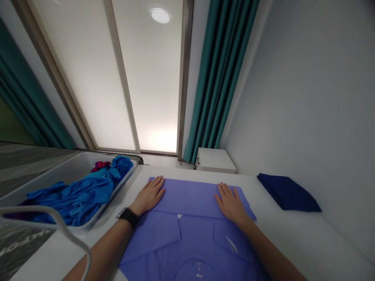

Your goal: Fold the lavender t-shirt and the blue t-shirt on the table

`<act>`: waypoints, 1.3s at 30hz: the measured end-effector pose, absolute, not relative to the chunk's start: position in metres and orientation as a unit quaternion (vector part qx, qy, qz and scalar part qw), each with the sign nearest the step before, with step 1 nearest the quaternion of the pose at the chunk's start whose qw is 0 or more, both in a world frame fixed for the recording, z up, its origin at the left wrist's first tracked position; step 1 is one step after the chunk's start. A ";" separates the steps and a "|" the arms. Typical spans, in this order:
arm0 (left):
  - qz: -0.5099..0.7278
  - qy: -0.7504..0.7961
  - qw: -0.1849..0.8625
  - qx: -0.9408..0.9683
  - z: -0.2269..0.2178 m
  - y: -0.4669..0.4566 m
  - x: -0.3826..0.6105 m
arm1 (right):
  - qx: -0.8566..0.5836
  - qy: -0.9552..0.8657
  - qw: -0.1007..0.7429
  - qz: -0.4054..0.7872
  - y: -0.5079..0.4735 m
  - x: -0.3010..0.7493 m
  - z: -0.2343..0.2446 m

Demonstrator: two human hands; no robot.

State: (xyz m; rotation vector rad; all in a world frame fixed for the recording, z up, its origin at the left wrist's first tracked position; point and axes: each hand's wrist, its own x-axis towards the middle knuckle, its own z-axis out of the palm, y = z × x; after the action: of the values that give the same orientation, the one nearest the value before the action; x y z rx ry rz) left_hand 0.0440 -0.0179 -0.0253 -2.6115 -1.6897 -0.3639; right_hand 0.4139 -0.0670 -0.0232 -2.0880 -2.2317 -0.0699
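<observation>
A periwinkle-blue button-up shirt lay flat on a white table, directly in front of the person, with its collar toward them at the bottom of the view and its two chest pockets facing up. A smooth folded section of the same cloth formed the far end of the shirt, its edge running across just beyond the pockets. The left hand rested palm down on the far left of that folded section, and the right hand rested palm down on its right side, well apart from the left. The fingers of both hands were extended, slightly spread and released, pressing on the cloth without pinching or grasping it. A black smartwatch sat on the left wrist. Beyond the left forearm, a grey plastic tub stood just beside the table, holding a bright blue garment heap with a small magenta piece of cloth on top. A white cable crossed the lower left of the view. To the right, a folded navy cloth lay on the table, well apart from the shirt. Farther off stood a small white cabinet, beside teal curtains and a frosted glass panel.
</observation>
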 end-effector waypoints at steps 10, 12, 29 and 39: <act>-0.117 -0.540 0.038 -0.833 -0.028 -0.016 0.041 | -0.689 -0.722 0.053 0.006 -0.061 0.436 -0.024; -0.126 -0.538 0.060 -0.831 -0.023 -0.023 0.045 | -0.686 -0.725 0.061 0.001 -0.060 0.435 -0.026; -0.121 -0.412 0.053 -0.901 -0.016 -0.065 0.088 | -0.721 -0.675 0.156 0.000 -0.052 0.521 -0.060; -0.142 -0.397 0.055 -0.905 -0.020 -0.058 0.082 | -0.724 -0.651 0.227 -0.001 -0.048 0.536 -0.038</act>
State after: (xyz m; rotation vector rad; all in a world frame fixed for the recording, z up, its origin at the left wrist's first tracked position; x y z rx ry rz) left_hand 0.0817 -0.0578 -0.0201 -2.7468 -1.2060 -0.4306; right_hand 0.5356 -0.0484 -0.0380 -1.9962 -1.7935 -0.0030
